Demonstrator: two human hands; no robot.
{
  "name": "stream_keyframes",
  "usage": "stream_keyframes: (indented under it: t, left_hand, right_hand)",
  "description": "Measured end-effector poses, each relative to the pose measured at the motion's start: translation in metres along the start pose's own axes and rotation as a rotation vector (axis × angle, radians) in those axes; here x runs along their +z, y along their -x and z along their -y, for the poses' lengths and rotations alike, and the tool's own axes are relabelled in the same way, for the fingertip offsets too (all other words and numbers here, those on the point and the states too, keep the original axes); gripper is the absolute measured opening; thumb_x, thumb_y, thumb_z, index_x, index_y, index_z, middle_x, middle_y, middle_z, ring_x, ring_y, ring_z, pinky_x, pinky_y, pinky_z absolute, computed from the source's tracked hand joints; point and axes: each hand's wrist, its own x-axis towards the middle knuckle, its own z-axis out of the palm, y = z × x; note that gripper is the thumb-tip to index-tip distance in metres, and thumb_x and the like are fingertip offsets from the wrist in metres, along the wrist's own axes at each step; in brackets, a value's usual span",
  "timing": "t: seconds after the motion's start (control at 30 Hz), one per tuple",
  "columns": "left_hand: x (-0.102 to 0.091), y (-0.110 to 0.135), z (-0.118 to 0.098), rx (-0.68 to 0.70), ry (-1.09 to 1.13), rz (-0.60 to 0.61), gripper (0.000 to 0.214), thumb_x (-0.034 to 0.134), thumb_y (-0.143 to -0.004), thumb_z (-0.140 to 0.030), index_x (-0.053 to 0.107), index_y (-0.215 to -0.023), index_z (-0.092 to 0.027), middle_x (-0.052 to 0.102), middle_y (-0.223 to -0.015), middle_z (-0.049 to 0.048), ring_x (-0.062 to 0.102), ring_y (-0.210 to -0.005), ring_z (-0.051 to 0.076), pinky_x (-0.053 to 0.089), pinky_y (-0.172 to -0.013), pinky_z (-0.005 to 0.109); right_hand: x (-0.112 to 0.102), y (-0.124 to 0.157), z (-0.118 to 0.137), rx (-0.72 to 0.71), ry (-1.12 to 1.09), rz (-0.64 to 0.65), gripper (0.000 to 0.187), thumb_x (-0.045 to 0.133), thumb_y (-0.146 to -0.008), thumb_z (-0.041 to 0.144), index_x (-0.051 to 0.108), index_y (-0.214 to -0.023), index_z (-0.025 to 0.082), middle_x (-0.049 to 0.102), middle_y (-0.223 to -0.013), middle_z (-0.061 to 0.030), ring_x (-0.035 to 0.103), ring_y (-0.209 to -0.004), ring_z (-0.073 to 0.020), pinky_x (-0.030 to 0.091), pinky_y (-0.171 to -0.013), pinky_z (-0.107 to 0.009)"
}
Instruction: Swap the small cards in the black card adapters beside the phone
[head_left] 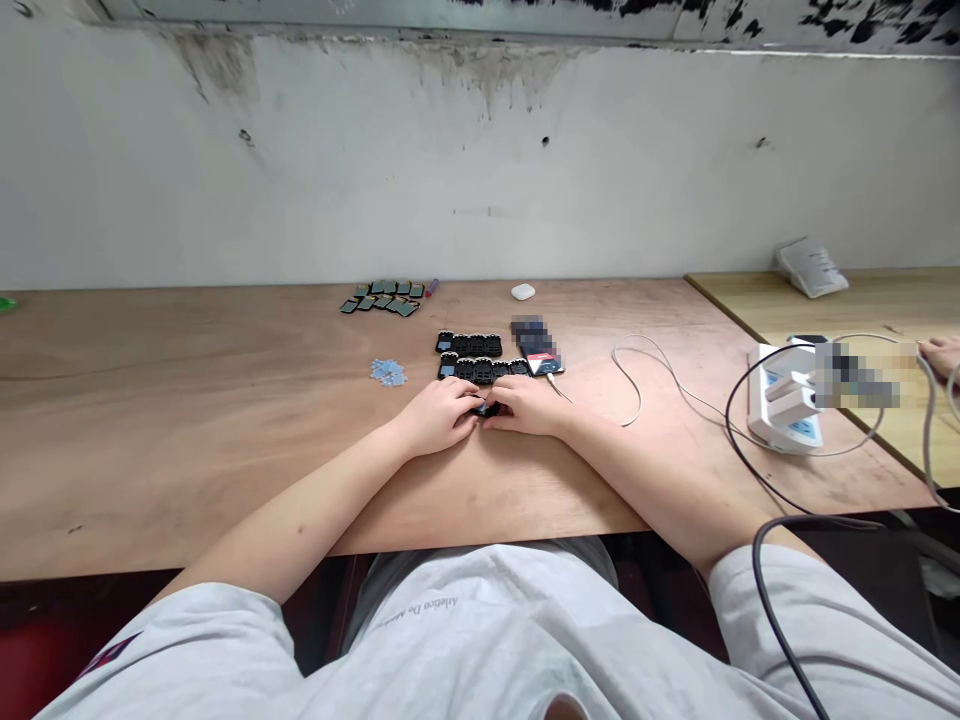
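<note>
Wooden tabletop (pixel 225 420), reddish-brown. Just beyond the fingers (pixel 465 388): two rows of black housings (pixel 482 369), light-blue piece in leftmost of each. Left of fingers: loose heap of light-blue pieces (pixel 388 373). Farther beyond, left: green-faced modules (pixel 384 300), two rows, purple stick (pixel 432 288) at right end. Beyond, slightly right: white earbud-type case (pixel 523 292); nearer, smartphone (pixel 544 363), partly blurred, white cable (pixel 561 392) attached. Far right: white power strip (pixel 761 400).

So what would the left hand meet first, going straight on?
Likely the small black piece at the tips of the left hand, then the right hand; depth there is hard to judge.
</note>
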Motion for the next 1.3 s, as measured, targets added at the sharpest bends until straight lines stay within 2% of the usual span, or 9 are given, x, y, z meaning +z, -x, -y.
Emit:
stream_keyframes:
  t: [0.13,0.33,0.53,0.73,0.9,1.17,1.3]
  left_hand:
    - [0.001,-0.001,0.001,-0.007,-0.046,0.009,0.029,0.057,-0.097,-0.027,0.072,-0.121,-0.022,0.066,-0.129,0.0139,0.060,-0.121,0.031,0.051,-0.101,0.048]
    - [0.001,-0.003,0.005,-0.004,0.021,0.016,0.026,0.059,-0.096,-0.027,0.072,-0.118,-0.023,0.068,-0.125,0.0116,0.061,-0.119,0.029,0.051,-0.101,0.046]
    - [0.001,-0.004,0.002,0.045,0.012,0.027,0.021,0.056,-0.097,-0.025,0.075,-0.105,-0.022,0.070,-0.121,0.0113,0.064,-0.112,0.028,0.052,-0.097,0.044]
    - [0.004,-0.002,0.013,0.097,0.066,0.005,0.029,0.053,-0.101,-0.023,0.073,-0.122,-0.023,0.071,-0.125,0.0114,0.065,-0.110,0.026,0.052,-0.095,0.043]
    - [0.004,-0.003,0.017,0.099,0.092,0.002,0.026,0.053,-0.102,-0.027,0.077,-0.113,-0.025,0.072,-0.122,0.0106,0.066,-0.107,0.025,0.053,-0.092,0.042]
    - [-0.005,-0.002,0.007,0.134,0.058,0.053,0.027,0.056,-0.101,-0.028,0.075,-0.120,-0.027,0.067,-0.135,0.0121,0.064,-0.119,0.027,0.051,-0.102,0.045]
    - [0.000,-0.004,0.009,0.106,0.065,0.036,0.027,0.053,-0.101,-0.024,0.076,-0.116,-0.025,0.070,-0.128,0.0118,0.065,-0.114,0.026,0.052,-0.098,0.044]
  right_hand:
    - [0.000,0.000,0.000,-0.029,-0.004,-0.015,0.027,0.074,-0.094,0.043,0.072,-0.102,0.017,0.070,-0.095,-0.0090,0.064,-0.085,-0.0225,0.046,-0.074,-0.032]
    - [-0.001,0.000,0.001,-0.029,-0.010,-0.001,0.025,0.073,-0.094,0.040,0.071,-0.103,0.017,0.070,-0.094,-0.0081,0.064,-0.085,-0.0216,0.046,-0.075,-0.031]
    - [-0.002,-0.001,0.003,-0.026,-0.013,-0.002,0.024,0.073,-0.095,0.039,0.072,-0.103,0.017,0.069,-0.094,-0.0079,0.064,-0.083,-0.0210,0.045,-0.073,-0.030]
    - [-0.004,0.000,0.003,-0.019,-0.003,0.009,0.023,0.072,-0.095,0.038,0.073,-0.102,0.017,0.069,-0.093,-0.0080,0.063,-0.083,-0.0206,0.044,-0.073,-0.030]
    - [-0.001,0.001,0.000,-0.030,-0.002,-0.002,0.020,0.072,-0.095,0.037,0.073,-0.101,0.018,0.069,-0.095,-0.0083,0.064,-0.084,-0.0213,0.045,-0.074,-0.031]
    - [-0.001,0.001,0.001,-0.045,0.024,-0.020,0.014,0.072,-0.092,0.030,0.072,-0.096,0.017,0.070,-0.091,-0.0077,0.064,-0.080,-0.0204,0.044,-0.072,-0.031]
    - [-0.002,0.001,0.001,-0.007,0.008,-0.008,0.014,0.073,-0.091,0.031,0.073,-0.095,0.017,0.069,-0.088,-0.0063,0.064,-0.078,-0.0197,0.044,-0.071,-0.030]
